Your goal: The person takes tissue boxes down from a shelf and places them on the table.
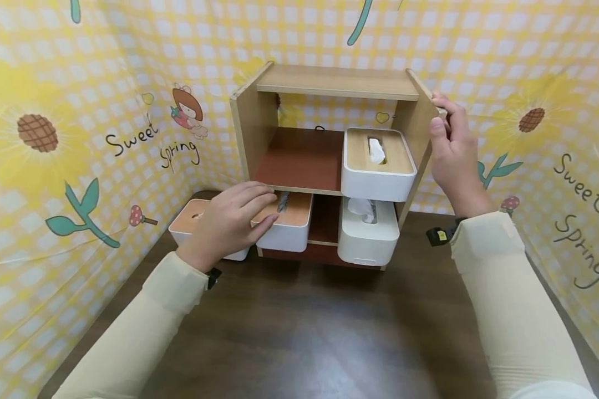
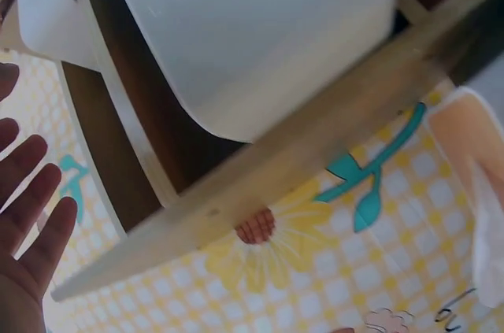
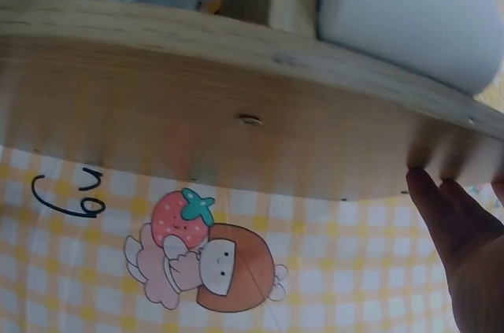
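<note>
My right hand (image 1: 451, 147) grips the top front corner of the right side panel of a wooden shelf unit (image 1: 336, 82). In the right wrist view its fingertips (image 3: 417, 182) touch the outer face of that panel. With fingers extended, my left hand (image 1: 224, 221) is at the lower left front of the unit, overlapping a white tissue box with a wooden lid (image 1: 292, 235) on the lower shelf. The left wrist view has its fingers (image 2: 59, 223) spread, holding nothing. Another wooden-lidded tissue box (image 1: 184, 221) stands outside the unit at left, partly behind this hand.
A wooden-lidded tissue box (image 1: 376, 180) occupies the upper shelf's right side. Beneath it, an all-white tissue box (image 1: 369, 241) juts out over the lower shelf's front. The unit stands on a dark brown tabletop (image 1: 319, 332), with yellow checked cloth (image 1: 324, 33) behind and at both sides.
</note>
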A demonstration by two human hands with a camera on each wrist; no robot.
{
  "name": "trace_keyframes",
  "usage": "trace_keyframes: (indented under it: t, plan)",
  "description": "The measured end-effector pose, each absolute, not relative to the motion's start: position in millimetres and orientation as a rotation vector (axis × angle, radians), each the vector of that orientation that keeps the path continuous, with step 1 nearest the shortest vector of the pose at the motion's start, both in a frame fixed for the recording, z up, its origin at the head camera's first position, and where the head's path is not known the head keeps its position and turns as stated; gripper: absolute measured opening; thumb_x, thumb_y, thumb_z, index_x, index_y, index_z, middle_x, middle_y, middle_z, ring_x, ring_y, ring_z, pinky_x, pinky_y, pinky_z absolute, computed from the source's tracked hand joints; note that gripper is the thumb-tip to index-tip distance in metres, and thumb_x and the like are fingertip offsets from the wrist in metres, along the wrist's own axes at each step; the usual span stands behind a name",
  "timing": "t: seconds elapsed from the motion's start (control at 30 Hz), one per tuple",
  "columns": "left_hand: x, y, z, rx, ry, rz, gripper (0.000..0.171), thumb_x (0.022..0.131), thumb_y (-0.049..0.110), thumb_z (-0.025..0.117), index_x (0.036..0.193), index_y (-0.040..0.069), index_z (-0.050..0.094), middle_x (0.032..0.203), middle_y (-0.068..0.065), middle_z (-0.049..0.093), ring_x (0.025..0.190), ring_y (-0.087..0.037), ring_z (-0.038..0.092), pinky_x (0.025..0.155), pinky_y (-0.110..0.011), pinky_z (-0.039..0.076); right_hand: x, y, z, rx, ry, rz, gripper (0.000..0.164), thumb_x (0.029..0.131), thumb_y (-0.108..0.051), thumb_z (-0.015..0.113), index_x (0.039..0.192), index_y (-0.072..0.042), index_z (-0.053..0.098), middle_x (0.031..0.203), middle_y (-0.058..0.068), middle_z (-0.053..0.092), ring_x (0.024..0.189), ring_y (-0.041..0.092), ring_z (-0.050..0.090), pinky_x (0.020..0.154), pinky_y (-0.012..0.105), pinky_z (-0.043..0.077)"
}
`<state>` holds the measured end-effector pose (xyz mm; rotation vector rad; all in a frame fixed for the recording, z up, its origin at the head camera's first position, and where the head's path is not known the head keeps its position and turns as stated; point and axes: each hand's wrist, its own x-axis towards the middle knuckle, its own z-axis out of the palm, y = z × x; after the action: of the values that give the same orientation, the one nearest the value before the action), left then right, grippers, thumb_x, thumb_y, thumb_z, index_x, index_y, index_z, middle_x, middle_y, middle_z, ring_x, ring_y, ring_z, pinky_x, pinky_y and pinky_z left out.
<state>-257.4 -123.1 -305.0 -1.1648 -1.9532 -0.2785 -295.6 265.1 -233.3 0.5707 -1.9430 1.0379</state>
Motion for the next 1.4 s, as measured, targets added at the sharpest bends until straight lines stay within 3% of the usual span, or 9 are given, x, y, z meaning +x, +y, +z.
trace_keyframes:
  t: [0.2,0.67,1.4]
  plan:
    - [-264,-98,-297,-1.190,-1.925,-0.227,0.028,0.086,0.020,0.073,0.107,0.001,0.070,0.106,-0.011,0.069,0.105,-0.028,0.061,0.091,-0.043,0.049,-301,277,-232,0.571,-1.982,0.968,0.034,0.105,-0.019,0.041,0.136,-0.008,0.050,0.146,-0.002,0.047,0.060,0.007,0.035,0.059,0.023,0.030]
    - [-282,-65,-296,-1.230,-1.923,-0.205,0.028,0.086,0.018,0.072,0.108,0.001,0.069,0.105,-0.011,0.069,0.104,-0.027,0.060,0.089,-0.042,0.050,-299,274,-232,0.590,-2.030,0.906,0.036,0.107,-0.019,0.033,0.140,-0.012,0.044,0.149,-0.002,0.042,0.059,0.011,0.032,0.057,0.028,0.028]
    - [-291,-34,-286,-1.232,-1.921,-0.186,0.040,0.086,0.022,0.073,0.119,0.001,0.066,0.116,-0.012,0.065,0.112,-0.027,0.056,0.098,-0.040,0.044,-301,273,-233,0.612,-1.980,0.981,0.035,0.106,-0.015,0.035,0.138,-0.007,0.045,0.149,0.004,0.043,0.058,0.008,0.031,0.059,0.024,0.029]
